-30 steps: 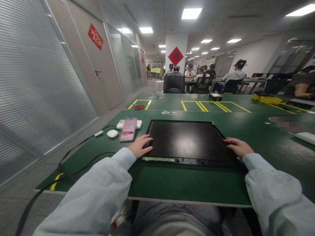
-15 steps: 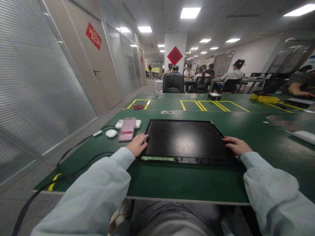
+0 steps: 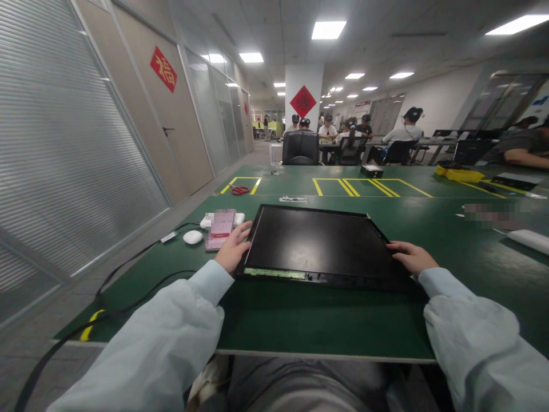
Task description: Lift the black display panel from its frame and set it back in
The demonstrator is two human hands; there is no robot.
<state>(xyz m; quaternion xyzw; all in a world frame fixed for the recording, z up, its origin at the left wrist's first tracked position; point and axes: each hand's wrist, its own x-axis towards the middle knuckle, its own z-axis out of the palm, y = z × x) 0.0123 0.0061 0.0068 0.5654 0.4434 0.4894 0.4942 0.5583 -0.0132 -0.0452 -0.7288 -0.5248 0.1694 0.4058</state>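
Note:
A black LCD screen panel lies in front of me, with a green circuit strip along the left part of its near edge. Its left side looks slightly raised off the green table. My left hand holds the left edge, thumb near me and fingers partly spread along the side. On the opposite edge, my right hand grips the frame with its fingers bent; the fingertips under the panel are hidden. Just beyond my left hand lies a pink phone on a white object.
A white rounded case and black cable lie to the left. Red scissors, yellow tape markings, a small black box and a yellow object are farther back. Other people sit beyond the table.
The panel's left side has risen a little and shifted left, with my left hand moving along with it. My right hand stays at the right edge.

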